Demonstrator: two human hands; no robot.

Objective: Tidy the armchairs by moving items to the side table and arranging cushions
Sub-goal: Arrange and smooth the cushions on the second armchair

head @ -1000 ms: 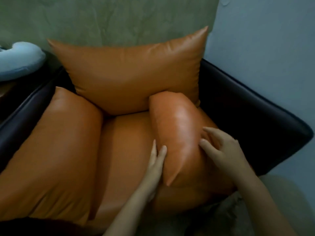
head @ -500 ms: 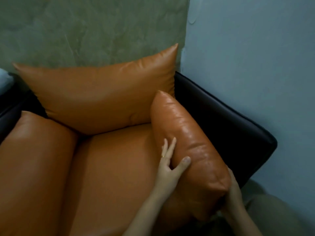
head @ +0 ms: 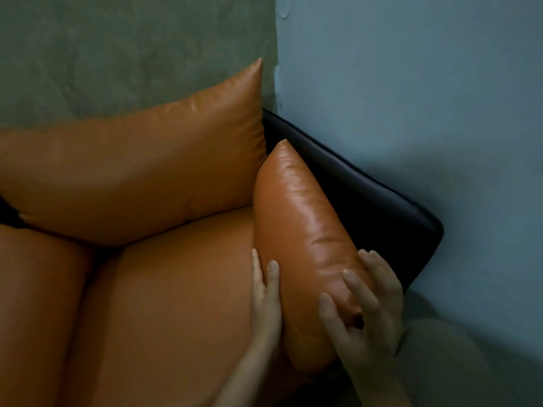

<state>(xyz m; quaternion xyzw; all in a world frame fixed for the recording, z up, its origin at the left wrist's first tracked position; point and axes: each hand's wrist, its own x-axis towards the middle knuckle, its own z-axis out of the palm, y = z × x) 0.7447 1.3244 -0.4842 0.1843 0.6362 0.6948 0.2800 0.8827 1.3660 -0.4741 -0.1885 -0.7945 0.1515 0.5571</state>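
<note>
Two walls meet behind the chair, a mottled green wall [head: 132, 54] at 11 o'clock and a pale blue wall [head: 426, 98] from 1 to 4 o'clock. Nearest, at 6 o'clock, the left hand [head: 266, 301] lies flat with straight fingers, pressed against the inner face of the side cushion [head: 299, 230] where it meets the seat cushion [head: 176, 304]; it grips nothing. Just right of it, at 5 o'clock, the right hand [head: 367, 312] curls over the near end of that same cushion, thumb on the inner side and fingers over the top and outer edge, grasping it. The side cushion stands on edge, slanting from 5 o'clock up toward the centre, leaning against the black armrest [head: 367, 207] at 3 o'clock. Another orange cushion [head: 38, 304] fills 8 o'clock. Farther back, the back cushion [head: 141, 171] stands against the green wall, its right corner pointing up at 12 o'clock.
</note>
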